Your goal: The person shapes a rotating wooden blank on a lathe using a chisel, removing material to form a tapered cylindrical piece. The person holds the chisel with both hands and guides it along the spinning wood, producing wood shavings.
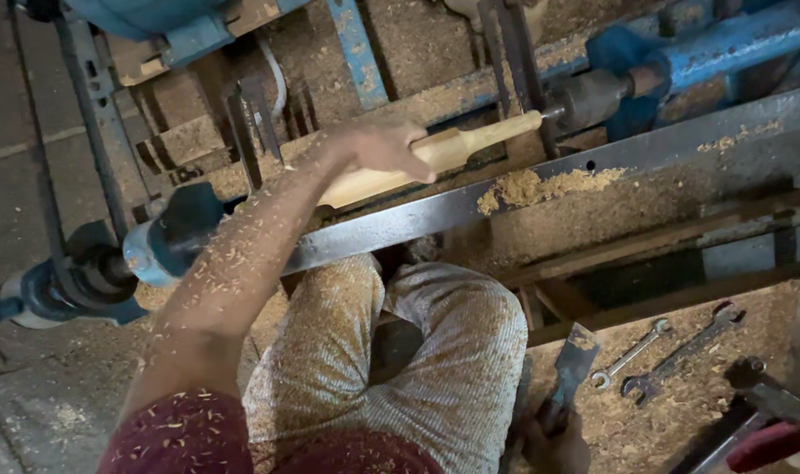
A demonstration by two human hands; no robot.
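A: Where's the spindle?
B: Mounted on the lathe, between its two ends. The left hand lies over the top of it, fingers curled down round the wood, just above the tool rest.
A: And the right hand?
B: Low by the knee, closed round a chisel, blade pointing up. Two spanners lie just beyond it in the sawdust.
A: Advice?
B: I'd keep that top grip light and the sleeve clear of the drive end.
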